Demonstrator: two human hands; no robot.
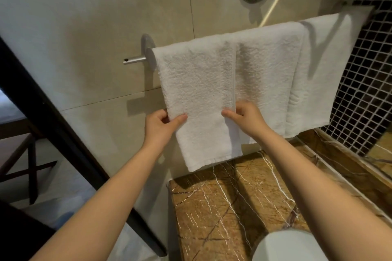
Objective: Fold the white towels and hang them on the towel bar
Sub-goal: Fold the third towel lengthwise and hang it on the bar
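Front towel [199, 95] hangs folded over towel bar [135, 60], at its left end; soft, light, limp terry, best held by side edges. Left hand [161, 126] fingers pinch left edge, right hand [246, 119] fingers pinch right edge. Second towel [314, 70] overlaps just beside; marble desk [222, 207] below, nothing blocking.

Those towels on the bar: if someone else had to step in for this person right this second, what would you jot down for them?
Left hand: pinching the left edge of the nearest towel.
Right hand: pinching that towel's right edge.
Towels: three white ones hang folded over the towel bar; the middle towel and far towel are untouched.
Done: all visible towels are hung.
Left: probably just straighten the nearest towel and let go. I cannot tell whether more towels wait out of view.
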